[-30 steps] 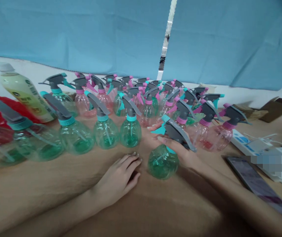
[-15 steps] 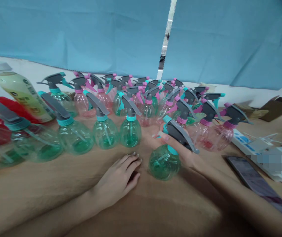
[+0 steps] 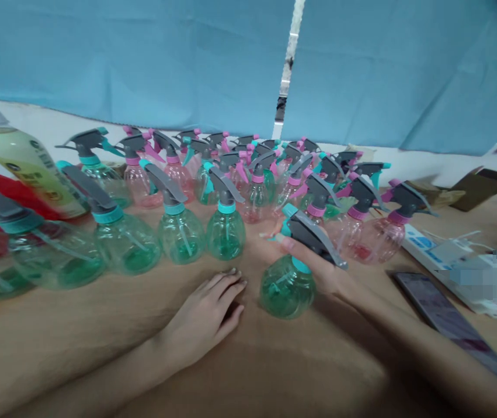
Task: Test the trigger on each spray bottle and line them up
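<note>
My right hand (image 3: pixel 313 261) is wrapped round the grey and turquoise head of a green spray bottle (image 3: pixel 287 290), near the middle of the table. The bottle is clear green plastic with a round, ribbed body. To its left, my left hand (image 3: pixel 207 310) lies palm down on the wooden table (image 3: pixel 113 337), fingers stretched out and holding nothing. Beyond my left hand stands another green spray bottle (image 3: pixel 226 235), one of several in a row that runs left. Pink spray bottles (image 3: pixel 383 235) stand beyond my right hand.
Several more pink and green spray bottles crowd the back. On the left are a drink bottle (image 3: pixel 35 168) and something red (image 3: pixel 8 197). A phone (image 3: pixel 449 319), a white power strip (image 3: pixel 431 247) and an open brown box (image 3: pixel 486 188) lie right. A blue cloth (image 3: pixel 144 64) hangs behind.
The view has shifted slightly, so most things sit a little further left. Both hands keep their places, and the right one still grips the green spray bottle.
</note>
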Demonstrator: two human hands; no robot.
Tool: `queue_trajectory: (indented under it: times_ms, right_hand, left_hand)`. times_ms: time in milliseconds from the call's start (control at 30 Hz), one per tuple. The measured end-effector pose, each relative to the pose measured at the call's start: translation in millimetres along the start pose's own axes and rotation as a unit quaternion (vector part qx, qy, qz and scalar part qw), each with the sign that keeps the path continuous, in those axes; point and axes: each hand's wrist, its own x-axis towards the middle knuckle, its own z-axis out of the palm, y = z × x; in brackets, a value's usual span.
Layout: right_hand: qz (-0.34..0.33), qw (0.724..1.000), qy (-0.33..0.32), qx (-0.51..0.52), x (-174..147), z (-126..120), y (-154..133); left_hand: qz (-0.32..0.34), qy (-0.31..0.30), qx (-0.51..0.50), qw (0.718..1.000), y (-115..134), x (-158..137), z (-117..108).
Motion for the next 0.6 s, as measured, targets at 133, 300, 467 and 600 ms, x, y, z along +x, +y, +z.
queue_trajectory:
  times_ms: [133, 300, 467, 600]
  right_hand:
    - [0.004, 1.000, 0.009, 0.015, 1, 3, 2]
    - [0.025, 0.999, 0.011, 0.040, -2, 6, 6]
    - [0.026, 0.998, 0.017, 0.046, -4, 7, 10]
    - [0.020, 0.998, 0.030, 0.060, -4, 9, 12]
  left_hand:
    - [0.001, 0.010, -0.004, 1.000, 0, 0, 0]
    - [0.003, 0.005, -0.002, 1.000, 1, 1, -2]
    - [0.001, -0.006, -0.002, 1.000, 1, 1, -3]
    - [-0.002, -0.008, -0.001, 1.000, 1, 1, -3]
